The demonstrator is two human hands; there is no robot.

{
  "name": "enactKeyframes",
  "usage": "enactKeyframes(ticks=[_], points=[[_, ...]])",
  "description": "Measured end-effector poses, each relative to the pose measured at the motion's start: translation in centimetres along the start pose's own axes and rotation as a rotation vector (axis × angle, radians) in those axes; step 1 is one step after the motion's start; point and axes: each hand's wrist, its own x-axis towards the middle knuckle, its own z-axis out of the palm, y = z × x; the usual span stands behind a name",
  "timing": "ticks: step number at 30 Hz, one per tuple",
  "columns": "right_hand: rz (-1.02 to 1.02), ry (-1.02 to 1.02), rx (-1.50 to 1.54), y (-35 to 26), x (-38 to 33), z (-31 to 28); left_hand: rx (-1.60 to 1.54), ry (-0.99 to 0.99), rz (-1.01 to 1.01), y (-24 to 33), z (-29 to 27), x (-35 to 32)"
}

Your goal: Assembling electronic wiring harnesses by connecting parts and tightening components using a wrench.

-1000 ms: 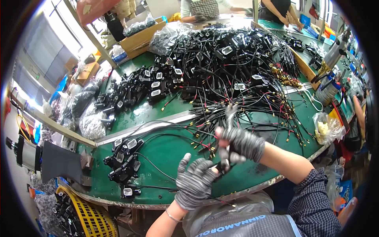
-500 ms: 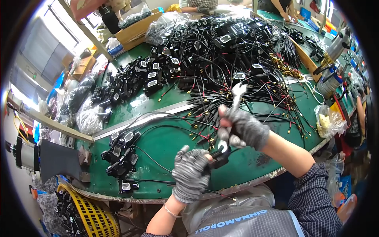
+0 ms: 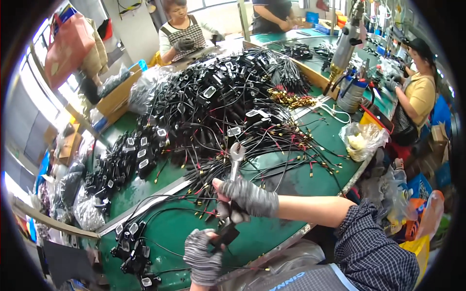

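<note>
A green-topped round workbench (image 3: pixel 310 179) fills the frame, heaped with black wired connectors (image 3: pixel 213 106) at upper centre. Low centre, your grey-gloved right hand (image 3: pixel 245 198) grips a silver open-ended spanner (image 3: pixel 235 160); your grey-gloved left hand (image 3: pixel 203 254) clasps a small black connector block (image 3: pixel 224 235) just below.

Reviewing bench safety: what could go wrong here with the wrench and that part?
1. The right hand works a wrench on a small black part pinched in the left hand; a slip could strike the fingers.
2. Loose cables lie right under the hands and may snag the wrench.
</note>
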Motion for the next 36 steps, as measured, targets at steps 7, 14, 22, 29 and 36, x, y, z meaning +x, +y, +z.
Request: enactKeyframes(ticks=[7,14,22,29,36], points=[[-0.675,0.113,-0.829,1.4,-0.6,3.4,-0.137,-0.033,-0.198,1.0,0.4,1.0],[-0.159,0.217,-0.292,-0.7,-1.5,1.8,0.353,0.012,0.26,1.1,-0.3,0.3],[-0.542,0.022,-1.04,0.5,-1.0,3.8,0.247,0.136,0.071,0.9,0.9,0.5],[-0.419,0.254,-0.253,-1.0,-1.5,2.4,-0.137,-0.063,-0.248,-0.4,-0.1,0.7],[-0.272,0.22,-0.701,-0.3,-1.3,5.0,0.045,0.07,0.087,0.3,0.5,1.5]])
